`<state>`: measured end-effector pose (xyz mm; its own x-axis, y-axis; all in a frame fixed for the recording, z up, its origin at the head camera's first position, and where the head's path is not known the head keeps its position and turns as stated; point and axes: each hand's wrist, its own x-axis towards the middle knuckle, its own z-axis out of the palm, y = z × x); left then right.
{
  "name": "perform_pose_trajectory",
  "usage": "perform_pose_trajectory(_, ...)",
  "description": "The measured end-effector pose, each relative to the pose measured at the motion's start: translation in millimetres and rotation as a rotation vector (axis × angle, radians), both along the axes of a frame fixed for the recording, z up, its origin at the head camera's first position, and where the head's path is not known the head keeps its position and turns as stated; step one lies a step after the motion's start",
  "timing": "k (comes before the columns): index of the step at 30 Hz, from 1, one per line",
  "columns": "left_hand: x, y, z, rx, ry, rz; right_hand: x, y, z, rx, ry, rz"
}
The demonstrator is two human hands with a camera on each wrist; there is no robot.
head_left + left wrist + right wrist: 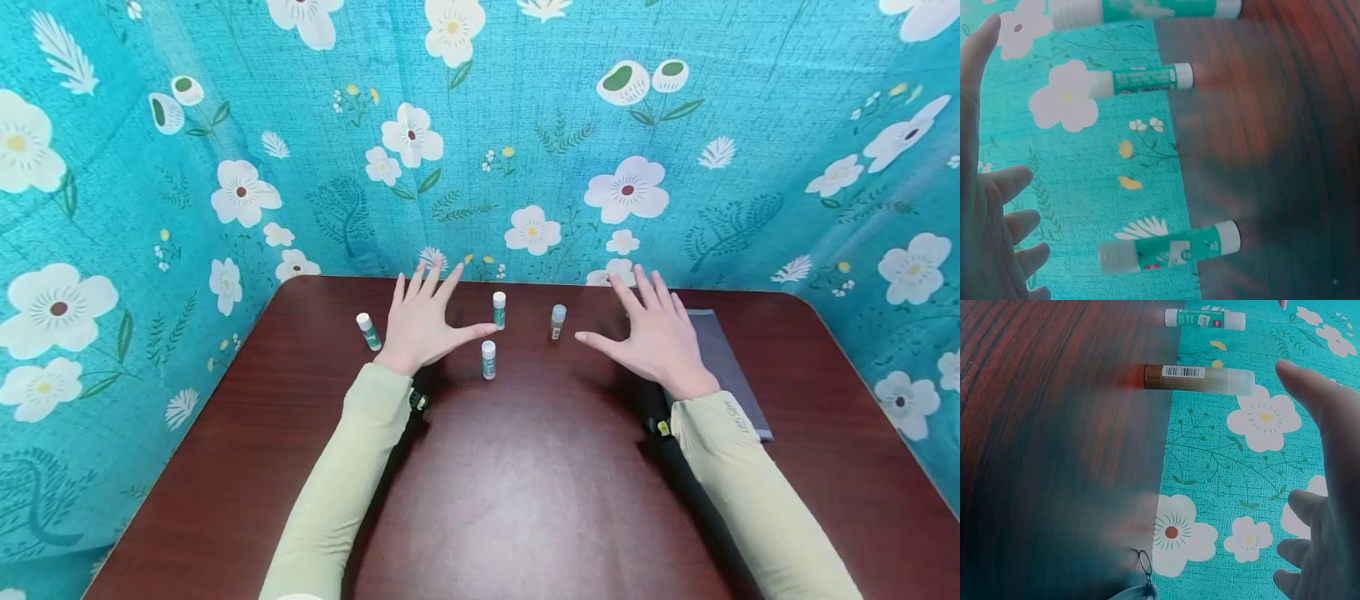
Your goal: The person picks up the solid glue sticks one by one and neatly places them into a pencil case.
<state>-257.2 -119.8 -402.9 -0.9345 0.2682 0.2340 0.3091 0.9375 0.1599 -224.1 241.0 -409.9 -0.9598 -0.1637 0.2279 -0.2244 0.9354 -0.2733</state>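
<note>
My left hand (pixel 423 325) hovers over the back of the table, fingers spread and thumb out, holding nothing. Its thumb tip overlaps an upright green glue stick (pixel 499 312) with a white cap. Nearer to me stands a second glue stick (pixel 489 360). Left of this hand is a third glue stick (pixel 369 332); all three appear in the left wrist view, one of them at the bottom (pixel 1179 248). My right hand (pixel 656 337), also spread and holding nothing, is to the right of a translucent tube (pixel 557 322). In the right wrist view this tube (pixel 1210 379) shows a barcode.
A flat grey pouch (pixel 731 367) lies on the dark wood table (pixel 510 467) beside and partly behind the right hand. A metal ring pull (pixel 1145 562) shows low in the right wrist view. Flowered turquoise cloth (pixel 480 150) hangs along the table's back and sides.
</note>
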Motion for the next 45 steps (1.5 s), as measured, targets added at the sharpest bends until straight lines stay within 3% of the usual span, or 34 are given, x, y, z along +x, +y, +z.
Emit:
perform_pose_trajectory(17,14.9,28,16.4,0.111,0.052,-0.100,9.5,19,2.3,-0.049,0.016,-0.013)
perform_pose_trajectory(32,31.1,64,24.4,0.251,0.101,-0.231,18.8,38,-2.1,-0.054,-0.003,-0.048)
perform_pose_trajectory(45,37.9,94,16.5,0.312,0.060,-0.281,34.8,53,-4.5,-0.051,-0.026,-0.086)
